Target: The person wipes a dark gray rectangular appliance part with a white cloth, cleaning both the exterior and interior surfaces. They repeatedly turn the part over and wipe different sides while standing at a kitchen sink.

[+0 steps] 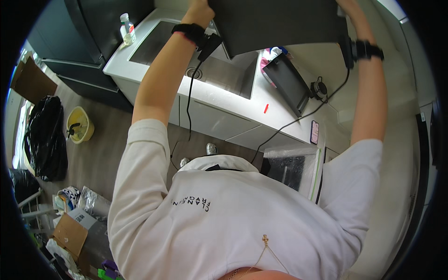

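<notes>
Both my arms are raised in front of me, at the top of the view. A large dark flat panel [280, 24] spans the space between them, its lower edge tilted. My left hand [200, 13] is curled at the panel's left edge. My right hand [345, 5] is at the panel's right edge, mostly cut off by the picture's rim, so its fingers are hidden. Below the panel lies a dark glass cooktop [224, 75] in a white countertop [217, 93]. A dark shallow tray [288, 84] rests to its right, beside a crumpled pink and white cloth [267, 66].
Black cables hang from devices strapped to both wrists. On the counter are a plastic bottle [128, 29], a red stick-like piece [266, 108], a phone [314, 132] and a round dark metal part [319, 90]. A yellow bucket [80, 125] and black bag [47, 140] stand left.
</notes>
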A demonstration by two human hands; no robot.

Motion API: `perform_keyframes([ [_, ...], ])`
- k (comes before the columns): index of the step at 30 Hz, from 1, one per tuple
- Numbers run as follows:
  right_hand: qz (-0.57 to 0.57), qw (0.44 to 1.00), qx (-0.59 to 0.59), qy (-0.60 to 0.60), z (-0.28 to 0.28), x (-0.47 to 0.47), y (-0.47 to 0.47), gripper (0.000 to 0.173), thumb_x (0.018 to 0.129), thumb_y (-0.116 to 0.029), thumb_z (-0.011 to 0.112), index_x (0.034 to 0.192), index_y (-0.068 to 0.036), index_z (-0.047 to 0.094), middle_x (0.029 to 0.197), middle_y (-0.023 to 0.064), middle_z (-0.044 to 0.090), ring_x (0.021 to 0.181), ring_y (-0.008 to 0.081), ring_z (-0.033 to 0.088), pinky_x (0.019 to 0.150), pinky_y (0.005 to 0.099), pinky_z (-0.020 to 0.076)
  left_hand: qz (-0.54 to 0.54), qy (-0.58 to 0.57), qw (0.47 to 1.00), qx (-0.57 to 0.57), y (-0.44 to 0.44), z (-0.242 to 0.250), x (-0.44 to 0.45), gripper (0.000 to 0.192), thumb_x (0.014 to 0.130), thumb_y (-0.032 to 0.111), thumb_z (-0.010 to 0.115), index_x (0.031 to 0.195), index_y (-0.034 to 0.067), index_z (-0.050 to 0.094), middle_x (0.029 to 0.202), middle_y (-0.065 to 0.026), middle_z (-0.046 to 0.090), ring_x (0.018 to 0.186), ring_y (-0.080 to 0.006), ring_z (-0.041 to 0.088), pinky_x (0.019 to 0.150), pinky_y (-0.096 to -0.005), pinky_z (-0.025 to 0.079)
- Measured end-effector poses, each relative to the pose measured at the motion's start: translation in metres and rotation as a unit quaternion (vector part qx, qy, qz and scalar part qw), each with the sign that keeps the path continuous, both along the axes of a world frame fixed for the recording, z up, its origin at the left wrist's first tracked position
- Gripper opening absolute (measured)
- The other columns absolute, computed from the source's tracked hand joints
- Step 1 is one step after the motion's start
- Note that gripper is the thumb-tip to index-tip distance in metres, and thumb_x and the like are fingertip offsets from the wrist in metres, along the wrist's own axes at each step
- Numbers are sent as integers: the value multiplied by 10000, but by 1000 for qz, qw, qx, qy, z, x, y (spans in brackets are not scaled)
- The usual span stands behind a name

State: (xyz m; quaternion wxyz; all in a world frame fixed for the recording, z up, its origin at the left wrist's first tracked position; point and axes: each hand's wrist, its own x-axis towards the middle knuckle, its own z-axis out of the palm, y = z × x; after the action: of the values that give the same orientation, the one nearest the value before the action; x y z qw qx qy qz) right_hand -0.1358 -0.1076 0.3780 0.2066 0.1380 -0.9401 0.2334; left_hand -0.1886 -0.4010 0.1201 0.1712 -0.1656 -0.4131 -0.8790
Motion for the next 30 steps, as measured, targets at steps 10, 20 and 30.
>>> perform_keyframes([
  [10, -47, 983, 163, -74, 28, -29, -83, 912, 839, -771, 445, 1269, 15, 616, 1363, 261, 533, 1286, 425, 488, 1057, 485, 399, -64, -132, 965, 216, -20, -45, -41, 410, 1033, 301, 377, 1067, -36, 608, 1097, -188, 672, 998, -345, 646, 957, -490, 489],
  [20, -32, 984, 150, -85, 15, -54, -78, 940, 840, -775, 446, 1341, 14, 550, 1409, 266, 486, 1326, 415, 449, 1080, 474, 387, -33, -186, 954, 233, -8, -32, -24, 402, 1038, 292, 377, 1084, -52, 582, 1102, -195, 665, 997, -356, 644, 947, -508, 491],
  [30, -26, 989, 106, -100, -6, -56, -57, 910, 870, -754, 421, 1408, -24, 486, 1465, 219, 445, 1372, 368, 397, 1122, 421, 331, -97, -179, 945, 256, -10, -28, -26, 313, 999, 228, 492, 1076, -55, 601, 1052, -162, 678, 977, -282, 656, 902, -409, 515],
])
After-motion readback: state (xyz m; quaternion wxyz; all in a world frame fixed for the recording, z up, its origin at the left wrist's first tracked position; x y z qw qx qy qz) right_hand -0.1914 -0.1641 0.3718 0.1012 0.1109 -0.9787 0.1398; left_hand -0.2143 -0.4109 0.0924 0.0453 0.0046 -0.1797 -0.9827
